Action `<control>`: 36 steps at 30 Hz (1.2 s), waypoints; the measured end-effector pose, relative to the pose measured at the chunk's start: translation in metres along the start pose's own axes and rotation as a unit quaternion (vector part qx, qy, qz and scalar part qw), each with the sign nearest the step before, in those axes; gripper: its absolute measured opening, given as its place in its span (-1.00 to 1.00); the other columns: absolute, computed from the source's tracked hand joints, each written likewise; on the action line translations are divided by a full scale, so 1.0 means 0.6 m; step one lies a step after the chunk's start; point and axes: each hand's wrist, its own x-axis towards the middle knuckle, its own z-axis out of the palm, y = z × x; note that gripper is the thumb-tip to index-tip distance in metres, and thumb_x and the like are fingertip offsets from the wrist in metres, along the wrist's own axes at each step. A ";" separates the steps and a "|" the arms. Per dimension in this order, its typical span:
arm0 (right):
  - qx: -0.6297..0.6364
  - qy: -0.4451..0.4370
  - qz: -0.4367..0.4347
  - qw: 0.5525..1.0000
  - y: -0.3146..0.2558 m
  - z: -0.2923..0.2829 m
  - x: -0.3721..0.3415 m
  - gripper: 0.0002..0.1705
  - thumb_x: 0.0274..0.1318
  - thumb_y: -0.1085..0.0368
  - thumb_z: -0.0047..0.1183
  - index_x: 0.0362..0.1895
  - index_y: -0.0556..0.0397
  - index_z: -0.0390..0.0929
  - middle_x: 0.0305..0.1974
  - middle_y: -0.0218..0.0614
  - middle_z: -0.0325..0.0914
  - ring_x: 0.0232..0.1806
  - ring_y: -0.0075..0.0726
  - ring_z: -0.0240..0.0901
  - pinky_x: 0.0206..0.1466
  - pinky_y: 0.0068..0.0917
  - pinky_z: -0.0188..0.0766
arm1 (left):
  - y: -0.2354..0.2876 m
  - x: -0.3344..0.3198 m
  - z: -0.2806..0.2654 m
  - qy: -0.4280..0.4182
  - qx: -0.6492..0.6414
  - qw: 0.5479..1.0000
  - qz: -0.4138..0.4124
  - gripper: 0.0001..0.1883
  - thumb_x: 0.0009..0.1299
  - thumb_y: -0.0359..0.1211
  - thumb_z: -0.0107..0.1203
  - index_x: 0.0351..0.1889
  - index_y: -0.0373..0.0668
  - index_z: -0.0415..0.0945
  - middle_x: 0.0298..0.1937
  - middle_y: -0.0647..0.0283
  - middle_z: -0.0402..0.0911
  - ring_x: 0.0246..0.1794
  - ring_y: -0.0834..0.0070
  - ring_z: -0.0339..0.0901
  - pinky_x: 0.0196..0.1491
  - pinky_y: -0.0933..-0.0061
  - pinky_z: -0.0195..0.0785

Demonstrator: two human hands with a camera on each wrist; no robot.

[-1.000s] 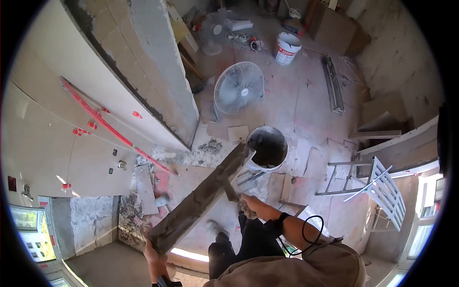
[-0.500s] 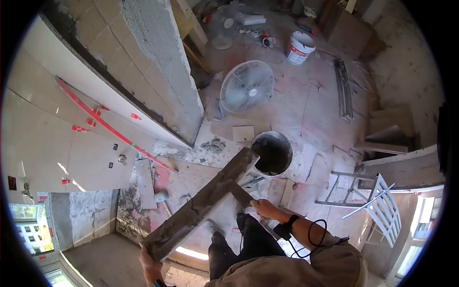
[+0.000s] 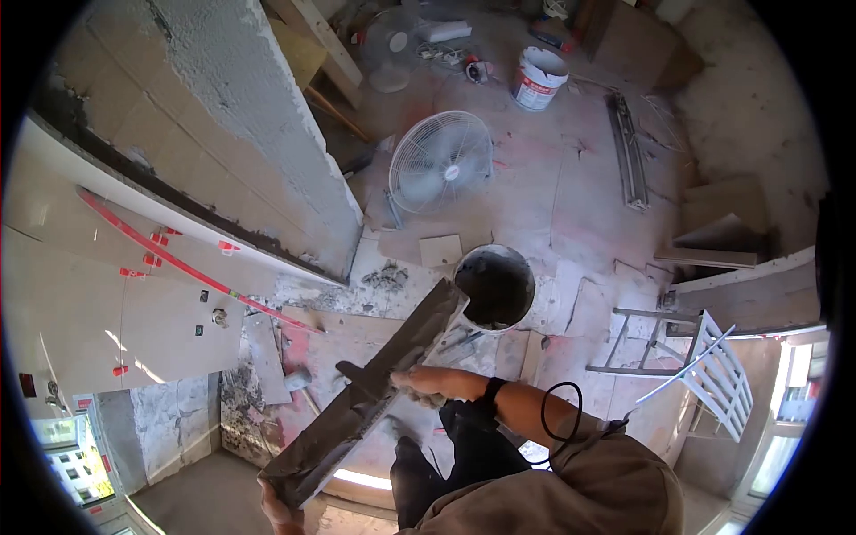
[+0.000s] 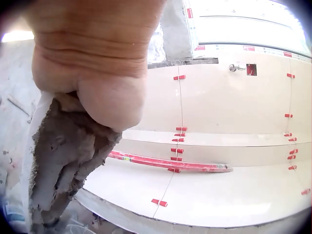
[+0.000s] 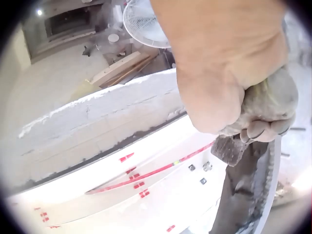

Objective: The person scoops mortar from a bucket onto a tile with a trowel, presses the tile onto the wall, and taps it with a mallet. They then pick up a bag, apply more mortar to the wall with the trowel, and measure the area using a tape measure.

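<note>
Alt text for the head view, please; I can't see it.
A person's left hand holds the near end of a long strip coated in grey mortar, while the right hand grips a flat mortar-caked tool across it. Beside its far end stands a round pale bucket; beyond is a round white caged fan.

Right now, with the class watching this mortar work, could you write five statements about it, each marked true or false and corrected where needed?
1. The left hand holds the near end of the long, narrow slab coated in grey mortar. True.
2. The right hand hangs idle. False: its fingers curl round a mortar-smeared flat tool.
3. The round pale bucket by the slab's far end contains dark grey material. True.
4. The long red bar lies inside that bucket. False: it is apart from it, along glossy cream tiles.
5. The round white wire-grille fan stands beyond that bucket. True.
</note>
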 end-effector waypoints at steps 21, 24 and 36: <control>-0.543 0.068 -0.296 0.783 -0.018 0.276 -0.125 -0.51 0.21 -0.03 -0.11 -0.25 0.25 0.34 -0.55 0.15 0.50 -0.50 0.28 0.47 -0.44 0.07 0.36 | 0.005 -0.001 -0.005 0.025 0.043 0.996 0.072 -0.56 0.54 -0.15 -0.31 0.03 -0.31 0.43 -0.07 0.20 0.53 -0.11 0.44 0.48 0.00 0.44 0.38; -0.527 0.152 -0.245 0.800 -0.005 0.258 -0.087 -0.51 0.22 -0.04 -0.15 -0.30 0.23 0.39 -0.50 0.15 0.53 -0.42 0.26 0.49 -0.34 0.08 0.38 | -0.019 -0.001 -0.042 0.037 0.042 0.995 0.088 -0.57 0.54 -0.13 -0.29 0.00 -0.29 0.45 -0.08 0.20 0.53 -0.12 0.45 0.49 -0.01 0.45 0.38; 0.027 0.419 -0.070 0.905 0.167 -0.068 -0.085 -0.39 0.19 -0.11 -0.19 -0.61 0.21 0.38 -0.69 -0.23 0.37 -0.75 -0.28 0.35 -0.76 -0.25 0.23 | -0.042 0.020 -0.080 0.031 0.039 0.998 0.038 -0.47 0.49 -0.03 -0.21 0.16 -0.29 0.36 0.12 0.10 0.45 0.09 0.27 0.42 0.11 0.25 0.33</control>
